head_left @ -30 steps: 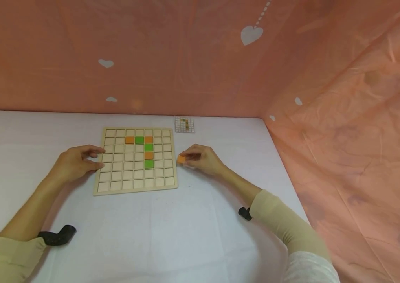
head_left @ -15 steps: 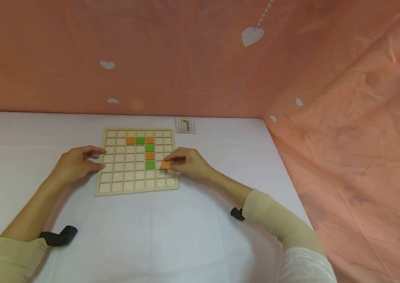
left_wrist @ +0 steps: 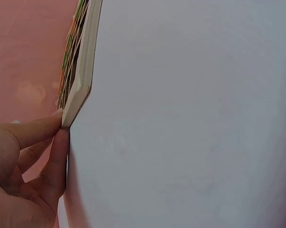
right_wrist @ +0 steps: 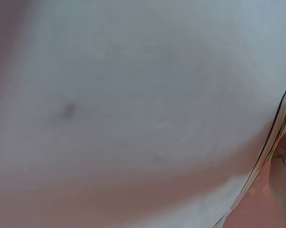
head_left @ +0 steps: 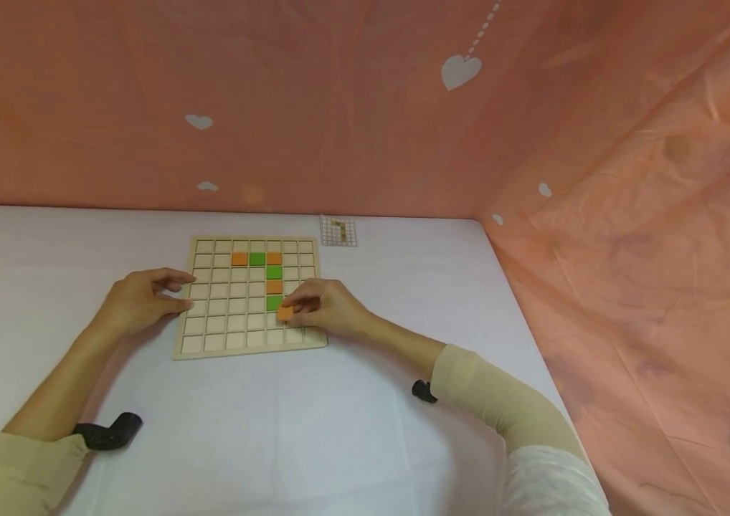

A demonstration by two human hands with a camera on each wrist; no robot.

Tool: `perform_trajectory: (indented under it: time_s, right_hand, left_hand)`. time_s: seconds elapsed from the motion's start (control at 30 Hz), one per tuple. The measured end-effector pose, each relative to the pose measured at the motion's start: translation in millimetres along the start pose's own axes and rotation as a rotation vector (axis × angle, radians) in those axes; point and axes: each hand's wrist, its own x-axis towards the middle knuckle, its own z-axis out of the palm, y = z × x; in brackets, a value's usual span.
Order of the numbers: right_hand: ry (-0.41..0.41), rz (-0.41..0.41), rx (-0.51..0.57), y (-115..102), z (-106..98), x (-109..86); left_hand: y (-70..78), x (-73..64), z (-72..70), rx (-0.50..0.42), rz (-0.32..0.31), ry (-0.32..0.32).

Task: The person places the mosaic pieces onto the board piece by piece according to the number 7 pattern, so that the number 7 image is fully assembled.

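Note:
A square wooden grid board (head_left: 216, 307) lies on the table. Orange and green tiles alternate in its cells, turning a corner at an orange tile (head_left: 274, 259) and running down to a green tile (head_left: 274, 303). My right hand (head_left: 333, 307) pinches another orange tile (head_left: 284, 313) over the cell just below that green one. At the board's left edge, my left hand (head_left: 135, 301) touches the rim with thumb and fingertips spread apart. The left wrist view shows these fingertips (left_wrist: 60, 116) against the board's pale edge (left_wrist: 87, 61). In the right wrist view, the tile is hidden.
A small card (head_left: 338, 231) with a printed grid and coloured squares lies behind the board's far right corner. White cloth covers the table (head_left: 236, 430). An orange curtain with white hearts (head_left: 339, 122) hangs behind and to the right.
My right hand has carried the orange tile leftward from beside the board's right edge to over the grid, below the lowest green tile. My left hand has stayed at the left rim.

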Motion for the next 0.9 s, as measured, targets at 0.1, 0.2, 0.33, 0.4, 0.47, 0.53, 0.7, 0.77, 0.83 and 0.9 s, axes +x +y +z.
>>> perform_trajectory:
  time_s: [0.1, 0.2, 0.33, 0.4, 0.47, 0.53, 0.7, 0.77, 0.83, 0.9]
  right_hand:
    - [-0.016, -0.02, -0.036, 0, 2, 2.4]
    - [-0.024, -0.024, -0.063, -2, 3, 4.3]
    - [-0.032, -0.025, -0.082, -2, 4, 6.3]
    - [-0.038, -0.033, -0.103, -3, 5, 7.1]
    - [-0.042, -0.042, -0.14, -2, 6, 7.2]
    - [-0.045, -0.048, -0.177, -2, 7, 7.3]
    - [-0.053, -0.063, -0.233, -2, 9, 8.5]
    - [-0.055, -0.065, -0.239, -2, 10, 8.9]
    - [-0.056, -0.059, -0.243, -1, 11, 9.0]
    - [-0.056, -0.052, -0.245, -1, 11, 9.1]
  left_hand:
    - [0.7, -0.6, -0.1, -0.007, -0.01, 0.007]
    - [1.2, -0.8, 0.8, -0.018, -0.021, 0.016]
    - [1.8, -1.0, 1.6, -0.025, -0.023, 0.019]
    - [2.3, -1.3, 2.1, -0.025, -0.027, 0.018]
    - [2.7, -2.0, 3.0, -0.025, -0.029, 0.016]
    - [2.9, -2.8, 4.0, -0.03, -0.034, 0.015]
    - [3.8, -4.7, 4.2, -0.047, -0.039, 0.017]
    - [4.4, -4.6, 3.8, -0.05, -0.037, 0.022]
    - [5.0, -4.3, 3.6, -0.05, -0.034, 0.025]
    - [4.9, -3.9, 3.3, -0.047, -0.032, 0.03]
